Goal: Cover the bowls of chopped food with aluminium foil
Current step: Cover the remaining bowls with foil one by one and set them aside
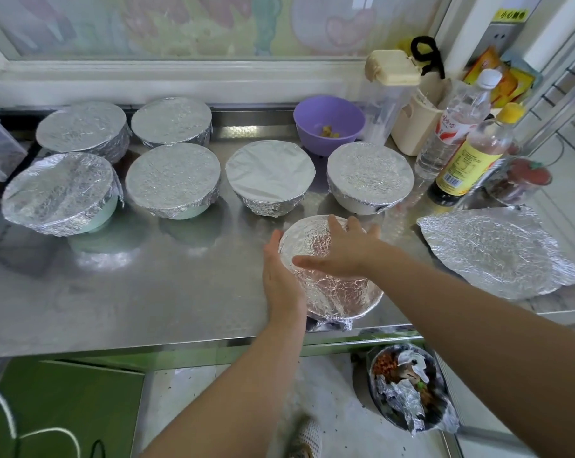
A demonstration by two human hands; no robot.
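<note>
Nearest to you, below the front edge of the surface (147, 292), a round bin (408, 391) stands on the floor with crumpled foil scraps and food waste in it.

Just above it, near the surface's front edge, sits the foil-covered bowl (339, 292) you are working on. Your left hand (281, 272) lies against the bowl's left side, fingers straight and together, its grip wide, the palm pressed to the foil at the rim. Your right hand (345, 249) rests flat on top of the foil, fingers spread, grip wide too, pinching nothing. The foil is creased and folded down around the bowl's wall.

To the right of that bowl, apart from it, a loose sheet of foil (497, 252) lies flat on the surface.

Farther back runs a row of four bowls, all foil-covered: the left one (58, 193), the second (173, 178), the third (269, 175) and the right one (370, 173). Pale green shows under the foil of the first two.

Behind them, by the wall, stand two more covered bowls (81, 127) (171, 119), and to their right a purple bowl (329, 122), uncovered, with a few yellowish pieces at its bottom.

At the far right stand a clear bottle with a white cap (454, 127), a dark sauce bottle with a yellow cap (471, 157) and a clear dispenser with a cream lid (388, 94).
</note>
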